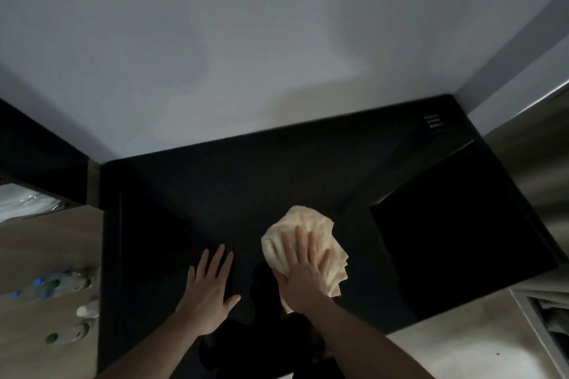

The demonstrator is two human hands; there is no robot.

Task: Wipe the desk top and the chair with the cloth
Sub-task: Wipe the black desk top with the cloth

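A dark matte desk (215,181) fills a dim corner under a pale wall. Nearest, the left hand (209,292) lies flat and bare, fingers spread. Just right of it the right hand (303,271) presses, fingers splayed, on the crumpled cream cloth (311,224), which bunches beyond the fingertips; unwiped desk probably lies further back. No chair shows.

Black desk top (234,181), crumpled cream cloth (311,224) on it, dark panel (455,234) right
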